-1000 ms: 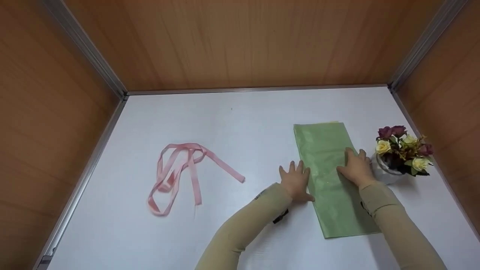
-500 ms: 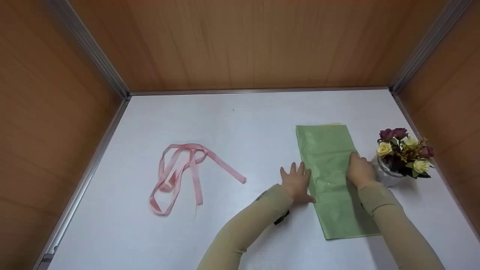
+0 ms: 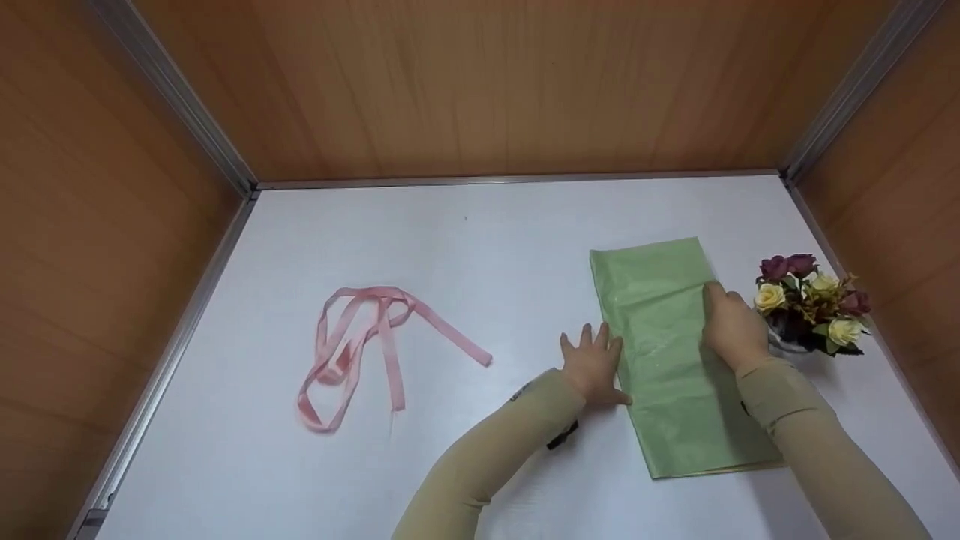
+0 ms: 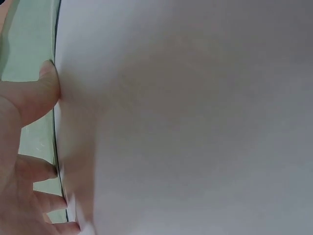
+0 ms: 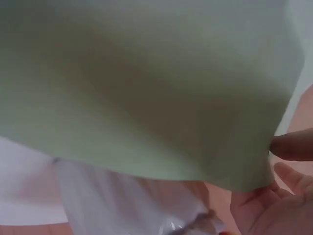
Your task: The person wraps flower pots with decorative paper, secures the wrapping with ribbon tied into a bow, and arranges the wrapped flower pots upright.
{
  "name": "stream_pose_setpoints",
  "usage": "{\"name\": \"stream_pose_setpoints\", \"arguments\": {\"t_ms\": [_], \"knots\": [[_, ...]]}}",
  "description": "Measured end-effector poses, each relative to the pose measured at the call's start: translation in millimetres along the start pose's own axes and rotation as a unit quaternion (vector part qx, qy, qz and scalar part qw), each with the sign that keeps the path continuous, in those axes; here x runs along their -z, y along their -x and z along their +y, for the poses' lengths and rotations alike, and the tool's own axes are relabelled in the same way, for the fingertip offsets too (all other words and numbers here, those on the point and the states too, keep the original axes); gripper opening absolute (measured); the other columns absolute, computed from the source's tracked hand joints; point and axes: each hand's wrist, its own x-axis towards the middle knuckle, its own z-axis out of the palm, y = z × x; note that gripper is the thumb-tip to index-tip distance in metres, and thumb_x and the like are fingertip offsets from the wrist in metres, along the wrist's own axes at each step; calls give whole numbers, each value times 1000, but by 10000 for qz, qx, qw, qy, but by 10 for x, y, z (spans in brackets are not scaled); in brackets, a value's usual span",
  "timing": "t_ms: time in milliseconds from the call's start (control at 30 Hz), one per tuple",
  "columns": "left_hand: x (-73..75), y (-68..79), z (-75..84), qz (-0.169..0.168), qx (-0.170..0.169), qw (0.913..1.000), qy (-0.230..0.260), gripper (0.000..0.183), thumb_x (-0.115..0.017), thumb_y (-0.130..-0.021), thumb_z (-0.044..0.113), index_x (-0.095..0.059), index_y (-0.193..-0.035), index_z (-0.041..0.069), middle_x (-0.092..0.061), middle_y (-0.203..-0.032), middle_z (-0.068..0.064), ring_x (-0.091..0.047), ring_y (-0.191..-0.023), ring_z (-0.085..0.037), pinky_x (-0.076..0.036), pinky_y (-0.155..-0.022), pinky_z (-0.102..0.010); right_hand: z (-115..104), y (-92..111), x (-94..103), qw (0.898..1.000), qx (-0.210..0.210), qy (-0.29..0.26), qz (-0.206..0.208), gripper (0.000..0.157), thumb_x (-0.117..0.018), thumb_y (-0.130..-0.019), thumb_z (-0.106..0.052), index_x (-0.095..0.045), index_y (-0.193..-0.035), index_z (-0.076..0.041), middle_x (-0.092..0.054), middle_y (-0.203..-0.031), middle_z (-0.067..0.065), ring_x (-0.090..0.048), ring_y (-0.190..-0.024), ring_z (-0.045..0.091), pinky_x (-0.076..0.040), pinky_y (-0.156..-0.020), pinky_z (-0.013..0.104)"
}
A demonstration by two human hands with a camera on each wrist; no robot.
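A folded sheet of green wrapping paper [image 3: 664,367] lies lengthwise on the right part of the table. My left hand [image 3: 591,371] rests at its left edge with fingers spread; in the left wrist view the thumb and fingers line up along that edge. My right hand [image 3: 735,330] pinches the paper's right edge between thumb and fingers and holds it slightly raised. From the right wrist, the thumb and curled fingers [image 5: 259,200] show at the margin of the green sheet. A thin yellowish layer shows under the paper's near edge.
A pot of artificial flowers [image 3: 814,300], dark red and pale yellow, stands close beside my right hand. On the left of the white table [image 3: 420,232] lies a loosely looped pink ribbon [image 3: 390,352]. Wooden panels [image 3: 487,90] enclose the back and sides.
My right hand went from lying spread on the paper to pinching its right edge, then moved slightly right, lifting that edge. The left hand stayed in place.
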Motion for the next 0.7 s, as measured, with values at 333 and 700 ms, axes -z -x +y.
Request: {"name": "stream_pose_setpoints", "arguments": {"t_ms": [333,700], "knots": [[15,-12,-5,-25,-49,10000,-43,97,-57,-75,74,-21,-151,27,-15,-159,1,-15,-146,-25,-24,-111,-55,-121,-18,430,9928,-390,-967,-587,76,-49,-85,-4,-6,-144,16,-55,-96,37,-55,-70,37,-42,-56,42],[54,19,-32,-287,-90,9995,39,95,-53,-78,73,-18,-152,25,-12,-159,0,-12,-146,-24,-19,-114,-52,-218,34,695,9681,-493,-1508,-1940,59,-52,-92,-11,-30,-136,20,-48,-119,40,-54,-104,48,-49,-84,56]]}}
